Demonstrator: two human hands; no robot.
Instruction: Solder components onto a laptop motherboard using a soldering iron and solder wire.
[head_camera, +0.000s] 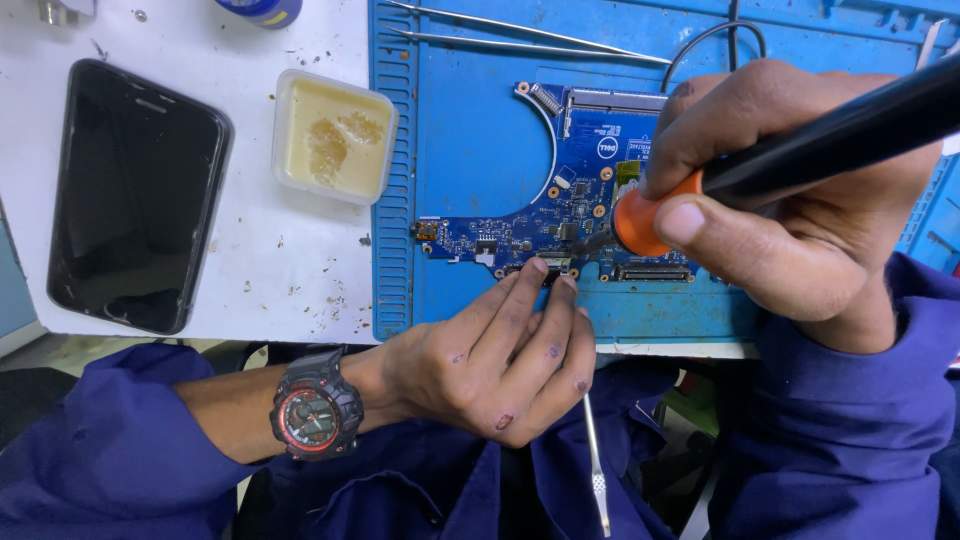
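Right hand closed around black soldering iron with orange collar, tip seemingly touching blue notched circuit board on blue ribbed silicone mat, left hand loosely curled, fingertips pressing board's near edge, gripping nothing visible.

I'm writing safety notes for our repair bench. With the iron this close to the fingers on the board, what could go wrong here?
1. The left hand presses its fingertips on the blue circuit board right beside the soldering iron tip, so a slip could burn them.
2. The right hand grips low, near the iron's orange collar, probably close to the heat.
3. The open flux tub and phone lie nearby; a stray elbow could knock them.
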